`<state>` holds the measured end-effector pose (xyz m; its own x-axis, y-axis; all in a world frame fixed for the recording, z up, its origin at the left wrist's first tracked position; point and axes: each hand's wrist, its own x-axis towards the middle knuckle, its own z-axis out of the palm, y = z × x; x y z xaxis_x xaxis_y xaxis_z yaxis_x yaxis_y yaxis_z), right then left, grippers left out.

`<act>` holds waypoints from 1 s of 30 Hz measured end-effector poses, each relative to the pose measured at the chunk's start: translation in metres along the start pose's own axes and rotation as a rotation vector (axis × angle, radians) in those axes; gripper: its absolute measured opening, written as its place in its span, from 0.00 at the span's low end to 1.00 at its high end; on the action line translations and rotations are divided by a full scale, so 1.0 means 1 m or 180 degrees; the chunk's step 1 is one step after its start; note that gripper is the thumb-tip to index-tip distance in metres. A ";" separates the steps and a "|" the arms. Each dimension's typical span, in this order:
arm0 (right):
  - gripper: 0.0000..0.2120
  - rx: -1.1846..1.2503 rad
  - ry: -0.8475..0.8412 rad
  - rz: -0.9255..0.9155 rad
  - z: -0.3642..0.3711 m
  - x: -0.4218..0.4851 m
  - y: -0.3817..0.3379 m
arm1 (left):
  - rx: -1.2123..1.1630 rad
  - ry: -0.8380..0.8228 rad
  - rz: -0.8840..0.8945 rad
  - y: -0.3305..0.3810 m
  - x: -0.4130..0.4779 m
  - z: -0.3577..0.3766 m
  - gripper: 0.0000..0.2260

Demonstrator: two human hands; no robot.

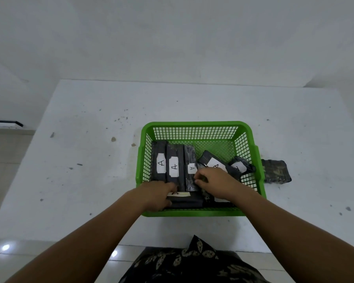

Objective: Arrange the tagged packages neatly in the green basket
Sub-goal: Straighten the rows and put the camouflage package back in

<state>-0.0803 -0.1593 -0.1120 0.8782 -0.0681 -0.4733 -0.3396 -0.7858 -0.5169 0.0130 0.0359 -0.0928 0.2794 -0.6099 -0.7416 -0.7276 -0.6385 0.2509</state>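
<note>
The green basket (200, 126) stands on the white table, right of centre. Three black packages with white "A" tags lie side by side along its left half, the middle one (173, 164) the longest. Two more tagged packages (213, 161) lie askew on the right. Along the near wall lies a black package (185, 199) with its tag facing up. My left hand (157, 194) grips that package's left end. My right hand (215, 181) rests inside the basket, fingers curled on the near end of the third package (190, 166).
One black package without a visible tag (276, 170) lies on the table just outside the basket's right wall. The white table (90, 160) has small dark marks. A wall rises behind it. The tiled floor and my patterned clothing show at the bottom.
</note>
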 end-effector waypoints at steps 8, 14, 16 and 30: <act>0.10 -0.0585 0.1103 0.0058 -0.007 0.002 0.006 | 0.0373 0.0694 -0.0095 0.003 0.001 0.012 0.25; 0.17 -0.1434 0.0885 0.0704 -0.009 0.007 0.013 | 0.0504 0.0801 -0.0049 0.002 0.004 0.015 0.14; 0.18 -0.1448 0.0845 0.0777 -0.010 0.010 0.014 | 0.0486 0.0791 -0.0043 0.004 0.005 0.016 0.13; 0.24 -0.0490 0.0695 0.1016 -0.021 0.029 0.013 | 0.0662 0.0536 -0.0045 0.000 0.010 0.006 0.09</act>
<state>-0.0524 -0.1847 -0.1172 0.7935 -0.4390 -0.4214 -0.5665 -0.7858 -0.2482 0.0125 0.0324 -0.1041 0.3780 -0.6823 -0.6258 -0.8312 -0.5478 0.0952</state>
